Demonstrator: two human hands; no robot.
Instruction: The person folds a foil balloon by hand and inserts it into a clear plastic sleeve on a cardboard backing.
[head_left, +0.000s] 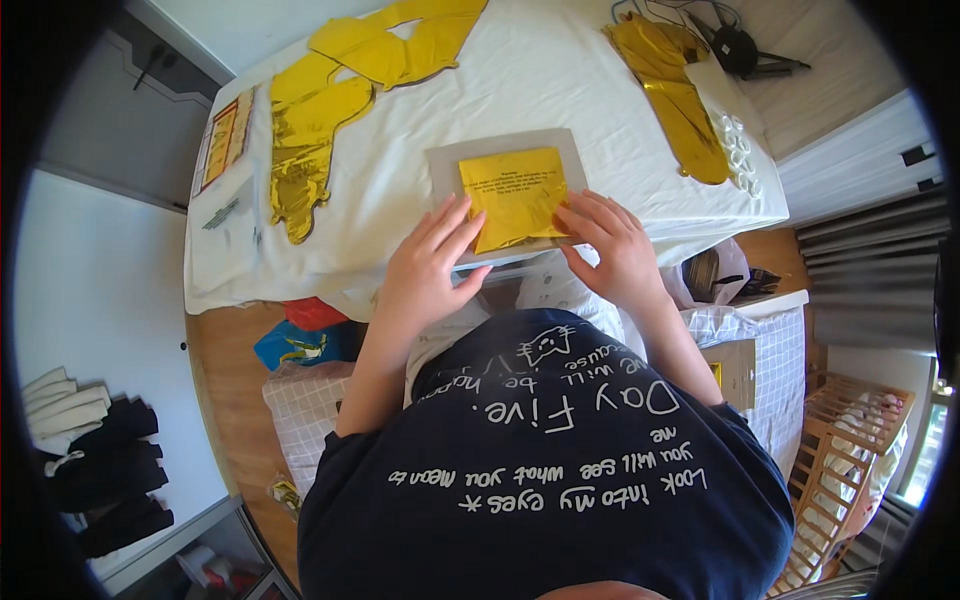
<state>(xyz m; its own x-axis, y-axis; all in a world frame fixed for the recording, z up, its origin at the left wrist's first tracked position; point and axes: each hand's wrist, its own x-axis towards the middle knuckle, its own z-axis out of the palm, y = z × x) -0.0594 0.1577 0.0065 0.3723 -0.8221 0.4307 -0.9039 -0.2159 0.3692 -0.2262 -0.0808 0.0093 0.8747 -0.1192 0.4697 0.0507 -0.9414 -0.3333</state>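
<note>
A flat gold foil packet (512, 195) with small dark print lies on a grey board (446, 170) near the front edge of the white-covered table. My left hand (432, 262) rests at the packet's left edge, fingers stretched out and fingertips touching it. On the opposite side, my right hand (612, 248) lies with extended fingers over the packet's right edge. Neither hand is closed around it. Flat gold foil balloons (310, 120) are spread at the table's far left, and another gold foil balloon (675, 100) lies at the right.
White rings (738, 155) sit along the table's right side, near a black stand-like object (738, 48). A printed sheet (224, 140) lies at the left. Below the table are a blue bag (295, 345) and a red bag (315, 313). A wooden crib (840, 440) stands at right.
</note>
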